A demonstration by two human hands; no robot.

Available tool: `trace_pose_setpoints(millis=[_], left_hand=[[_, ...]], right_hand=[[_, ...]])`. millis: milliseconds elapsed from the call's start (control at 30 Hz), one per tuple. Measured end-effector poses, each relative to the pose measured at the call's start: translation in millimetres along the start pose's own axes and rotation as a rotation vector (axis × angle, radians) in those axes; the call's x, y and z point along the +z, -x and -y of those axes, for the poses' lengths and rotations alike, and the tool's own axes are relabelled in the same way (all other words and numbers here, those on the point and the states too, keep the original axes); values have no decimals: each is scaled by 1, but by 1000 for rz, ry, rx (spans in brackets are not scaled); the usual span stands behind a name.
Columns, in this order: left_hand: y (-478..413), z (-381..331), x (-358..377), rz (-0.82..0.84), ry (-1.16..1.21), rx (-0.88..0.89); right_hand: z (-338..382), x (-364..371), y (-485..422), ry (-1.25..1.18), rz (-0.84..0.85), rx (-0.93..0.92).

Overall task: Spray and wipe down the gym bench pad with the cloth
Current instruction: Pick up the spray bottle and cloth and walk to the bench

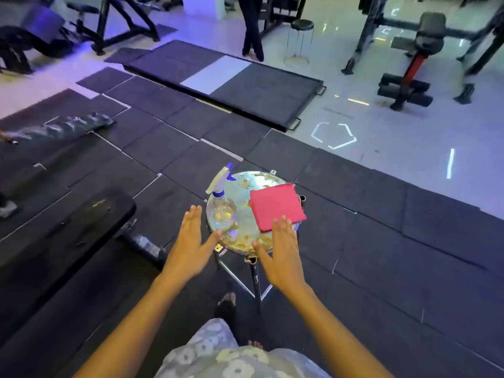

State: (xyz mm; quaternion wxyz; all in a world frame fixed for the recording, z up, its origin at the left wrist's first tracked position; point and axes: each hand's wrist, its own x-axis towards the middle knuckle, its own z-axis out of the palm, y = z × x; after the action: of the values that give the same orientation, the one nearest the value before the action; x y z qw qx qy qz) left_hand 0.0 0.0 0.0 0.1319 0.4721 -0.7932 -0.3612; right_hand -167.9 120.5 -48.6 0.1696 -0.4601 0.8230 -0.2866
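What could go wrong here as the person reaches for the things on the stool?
1. The spray bottle stands close to the stool's left rim; the left hand, open beside it, could knock it off.
2. The cloth lies at the right rim, perhaps overhanging; a nudge from the right hand might slide it to the floor.

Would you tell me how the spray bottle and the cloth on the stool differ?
The spray bottle is clear and stands upright; the cloth is red and lies folded flat. The bottle sits on the left of the stool, the cloth on the right. Both rest on the stool.
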Motion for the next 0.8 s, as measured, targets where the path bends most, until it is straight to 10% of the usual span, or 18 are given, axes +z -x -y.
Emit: trace_pose_setpoints(millis=[500, 800], left_hand=[[-133, 41, 15, 201, 234, -3], [-140, 60, 31, 175, 323, -33]], right_hand=[[-25, 47, -121, 260, 346, 176], [-37, 59, -137, 366, 251, 165]])
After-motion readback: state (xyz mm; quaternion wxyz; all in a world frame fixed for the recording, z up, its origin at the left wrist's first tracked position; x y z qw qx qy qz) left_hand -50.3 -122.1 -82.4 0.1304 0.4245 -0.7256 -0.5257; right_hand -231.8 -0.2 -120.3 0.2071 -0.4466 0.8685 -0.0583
